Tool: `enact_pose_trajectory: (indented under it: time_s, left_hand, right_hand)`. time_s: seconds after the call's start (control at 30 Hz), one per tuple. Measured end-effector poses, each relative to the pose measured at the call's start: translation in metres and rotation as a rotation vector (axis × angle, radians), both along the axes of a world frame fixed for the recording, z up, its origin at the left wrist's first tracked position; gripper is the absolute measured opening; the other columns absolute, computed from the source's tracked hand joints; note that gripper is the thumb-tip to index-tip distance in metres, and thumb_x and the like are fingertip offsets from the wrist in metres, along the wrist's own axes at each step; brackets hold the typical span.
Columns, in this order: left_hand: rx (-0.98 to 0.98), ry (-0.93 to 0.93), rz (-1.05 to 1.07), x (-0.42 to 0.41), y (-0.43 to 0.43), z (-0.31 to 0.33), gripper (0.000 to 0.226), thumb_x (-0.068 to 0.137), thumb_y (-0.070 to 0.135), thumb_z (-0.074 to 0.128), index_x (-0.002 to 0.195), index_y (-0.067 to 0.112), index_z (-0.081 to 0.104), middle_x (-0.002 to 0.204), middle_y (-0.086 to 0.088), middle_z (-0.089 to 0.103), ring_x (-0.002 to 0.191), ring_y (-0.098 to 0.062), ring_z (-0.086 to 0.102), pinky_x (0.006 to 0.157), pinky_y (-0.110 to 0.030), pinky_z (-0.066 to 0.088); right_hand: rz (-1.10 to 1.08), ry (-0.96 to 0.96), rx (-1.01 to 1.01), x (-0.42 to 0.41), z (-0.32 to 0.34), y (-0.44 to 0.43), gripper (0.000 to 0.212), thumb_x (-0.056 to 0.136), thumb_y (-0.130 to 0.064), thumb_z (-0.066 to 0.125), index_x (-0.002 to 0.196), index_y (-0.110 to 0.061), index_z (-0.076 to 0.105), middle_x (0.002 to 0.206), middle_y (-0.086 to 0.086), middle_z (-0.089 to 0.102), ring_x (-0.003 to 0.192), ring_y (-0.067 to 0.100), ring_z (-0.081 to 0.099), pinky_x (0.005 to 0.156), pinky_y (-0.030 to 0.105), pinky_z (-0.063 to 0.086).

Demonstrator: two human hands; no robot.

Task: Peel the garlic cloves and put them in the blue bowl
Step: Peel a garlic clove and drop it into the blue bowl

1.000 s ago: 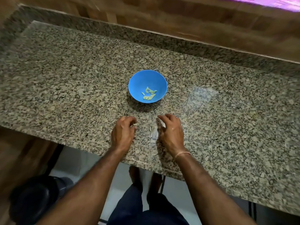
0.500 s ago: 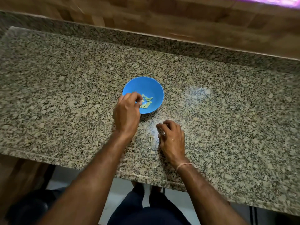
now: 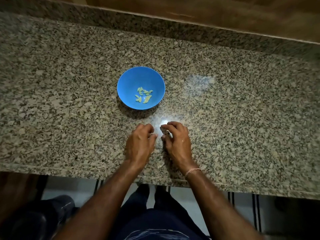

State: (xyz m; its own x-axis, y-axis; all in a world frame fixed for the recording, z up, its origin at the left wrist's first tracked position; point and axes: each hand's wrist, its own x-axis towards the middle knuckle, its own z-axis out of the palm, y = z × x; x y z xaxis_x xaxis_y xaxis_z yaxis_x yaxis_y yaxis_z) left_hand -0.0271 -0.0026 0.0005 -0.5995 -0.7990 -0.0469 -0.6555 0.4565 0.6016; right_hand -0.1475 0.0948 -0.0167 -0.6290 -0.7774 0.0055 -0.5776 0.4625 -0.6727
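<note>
The blue bowl [image 3: 131, 80] sits on the granite counter [image 3: 69, 84] well beyond both hands, on the side away from the person, with a small heap of peeled cloves [image 3: 143, 96] lying at its bottom, their long axes pointing every which way. Both hands rest near the counter's front edge, knuckles up, fingers curled inward so that the fingertips of one face those of the other across a narrow gap. The left hand [image 3: 140, 144] lies almost straight below the bowl in the head view, so a plain push forward would carry it over the rim. The right hand [image 3: 176, 141], with a thread band [image 3: 193, 171] at its wrist, sits off to the side and would have to travel forward and across to the left — the longer way. The left hand therefore looks the better placed to deliver to the bowl. A bright glare [image 3: 164, 122] on the stone and some blur fall just at the fingertips, so I cannot tell whether either hand pinches a clove or skin there, or how such a piece is turned — only that the fingers are bent and close together.
</note>
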Motion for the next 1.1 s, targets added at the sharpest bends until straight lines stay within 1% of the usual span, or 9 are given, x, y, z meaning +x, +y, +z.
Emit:
enact_pose_trajectory:
  time_s: [0.13,0.3,0.37,0.47,0.53,0.7,0.87,0.97,1.1]
  left_hand:
    - [0.167,0.114,0.114,0.006,-0.006,-0.002,0.003,0.093,0.020,0.074,0.095,0.018,0.072,0.085,0.005,0.069,0.076,-0.015,0.065,0.066,-0.029,0.051]
    - [0.925,0.494,0.374,0.014,-0.004,-0.003,0.007,0.099,0.014,0.070,0.106,0.013,0.072,0.094,-0.013,0.077,0.083,-0.026,0.069,0.074,-0.037,0.059]
    - [0.987,0.570,0.362,0.017,-0.002,-0.001,0.008,0.101,0.008,0.065,0.106,0.012,0.070,0.098,-0.016,0.076,0.082,-0.024,0.070,0.074,-0.036,0.059]
    - [0.964,0.607,0.324,0.017,0.000,0.003,0.010,0.100,0.003,0.064,0.104,0.012,0.069,0.101,-0.019,0.076,0.087,-0.026,0.072,0.078,-0.040,0.061]
    - [0.941,0.602,0.310,0.018,0.001,0.005,0.009,0.098,0.003,0.067,0.104,0.010,0.069,0.105,-0.022,0.074,0.091,-0.029,0.071,0.082,-0.042,0.059]
    - [0.915,0.601,0.328,0.016,0.002,0.004,0.010,0.095,0.004,0.071,0.102,0.011,0.071,0.102,-0.017,0.077,0.094,-0.030,0.073,0.081,-0.037,0.060]
    - [0.942,0.598,0.327,0.013,0.001,0.008,0.008,0.097,0.001,0.068,0.104,0.004,0.070,0.095,-0.019,0.077,0.079,-0.022,0.071,0.070,-0.030,0.059]
    - [0.986,0.596,0.314,0.014,0.001,0.007,0.010,0.096,0.005,0.071,0.107,0.006,0.071,0.097,-0.017,0.078,0.085,-0.024,0.074,0.077,-0.032,0.062]
    - [1.037,0.585,0.323,0.014,-0.001,0.007,0.015,0.095,0.011,0.074,0.109,0.006,0.073,0.101,-0.019,0.078,0.090,-0.027,0.073,0.086,-0.039,0.060]
  right_hand:
    - [-0.011,-0.057,-0.036,0.007,0.006,0.002,0.028,0.095,-0.006,0.071,0.121,-0.015,0.075,0.117,-0.002,0.066,0.110,0.013,0.054,0.093,0.003,0.034]
    - [-0.090,-0.608,-0.101,0.018,0.014,-0.008,0.024,0.097,-0.016,0.068,0.120,-0.016,0.076,0.115,-0.001,0.075,0.106,0.013,0.072,0.095,0.035,0.061]
    - [-0.126,-0.859,-0.151,0.022,0.019,-0.010,0.020,0.100,-0.017,0.067,0.117,-0.013,0.077,0.114,0.005,0.077,0.103,0.024,0.075,0.089,0.047,0.064]
    - [-0.162,-1.002,-0.202,0.024,0.031,-0.009,0.015,0.098,-0.011,0.071,0.111,-0.006,0.077,0.105,0.012,0.079,0.094,0.026,0.077,0.080,0.038,0.064]
    - [-0.201,-0.994,-0.223,0.025,0.034,-0.008,0.011,0.095,-0.007,0.074,0.105,-0.004,0.077,0.097,0.012,0.080,0.088,0.023,0.077,0.075,0.035,0.063]
    - [-0.202,-0.806,-0.155,0.025,0.031,-0.008,0.006,0.096,-0.016,0.074,0.098,-0.011,0.077,0.087,0.008,0.079,0.082,0.028,0.077,0.076,0.051,0.065]
    - [-0.169,-0.815,-0.169,0.024,0.034,-0.007,0.009,0.096,-0.018,0.075,0.102,-0.013,0.077,0.090,0.007,0.079,0.084,0.025,0.078,0.076,0.050,0.066]
    - [-0.089,-0.462,-0.124,0.021,0.033,-0.006,0.004,0.096,-0.018,0.074,0.095,-0.015,0.076,0.083,-0.004,0.076,0.078,0.010,0.073,0.071,0.033,0.064]
    - [-0.016,-0.257,-0.161,0.024,0.030,-0.003,0.006,0.099,-0.019,0.071,0.094,-0.016,0.073,0.084,-0.008,0.072,0.077,0.009,0.068,0.067,0.035,0.058]
